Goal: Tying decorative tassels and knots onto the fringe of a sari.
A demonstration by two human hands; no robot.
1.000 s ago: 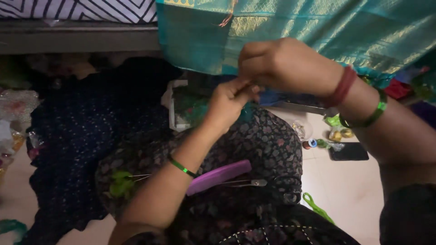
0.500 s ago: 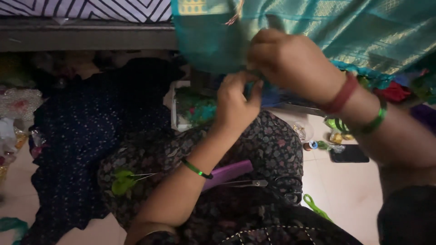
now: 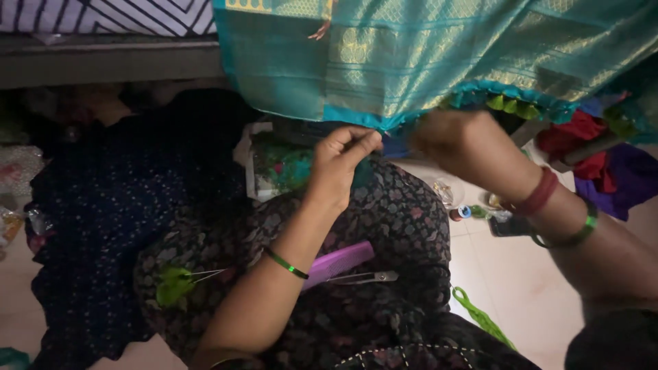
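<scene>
Left hand (image 3: 343, 161) raised, fingers pinched almost shut at the lower hem of the hanging teal silk cloth with gold woven bands (image 3: 439, 55), thumb and forefinger closed on something too fine to make out (thread or a fringe strand, perhaps). Right hand (image 3: 452, 140) just beside it, blurred, curled against the same hem; whether gripping anything cannot be told. Thin green bangle (image 3: 286, 263) on the left wrist; red and green bangles (image 3: 555, 209) on the right.

To the right along the hem, a row of small green and teal tassels (image 3: 510, 104) already hanging; to the left of the hands, plain edge only. Judged from that: part of the edging finished, the stretch leftward not yet done.

Below, on the lap in dark floral fabric (image 3: 384, 226): a purple plastic comb (image 3: 337, 263), a slim metal clip or tweezers (image 3: 363, 277), small green-handled scissors (image 3: 179, 282). On the pale floor, a strand of green thread (image 3: 480, 316) and small thread spools (image 3: 462, 212).
</scene>
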